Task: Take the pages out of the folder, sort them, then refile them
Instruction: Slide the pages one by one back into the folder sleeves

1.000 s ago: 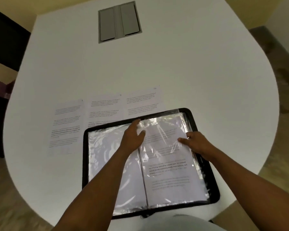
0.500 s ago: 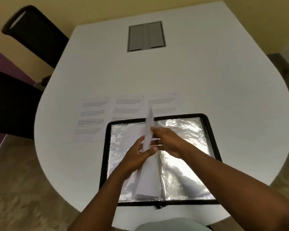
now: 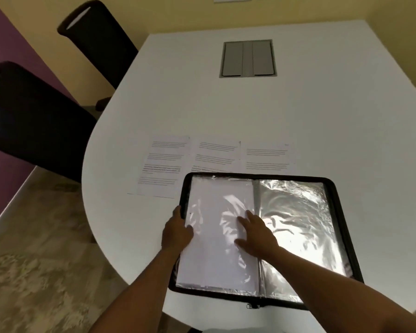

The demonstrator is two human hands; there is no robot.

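On the white table the open black folder is laid below three printed pages, its left edge gripped by the left hand and its left sleeve pressed flat by the open-fingered right hand.

Two bare forearms enter from the lower edge; no sleeve shows on either up to the frame border. Left hand and right hand carry no gloves, rings, watch or bands. Pale garment fabric shows at bottom centre
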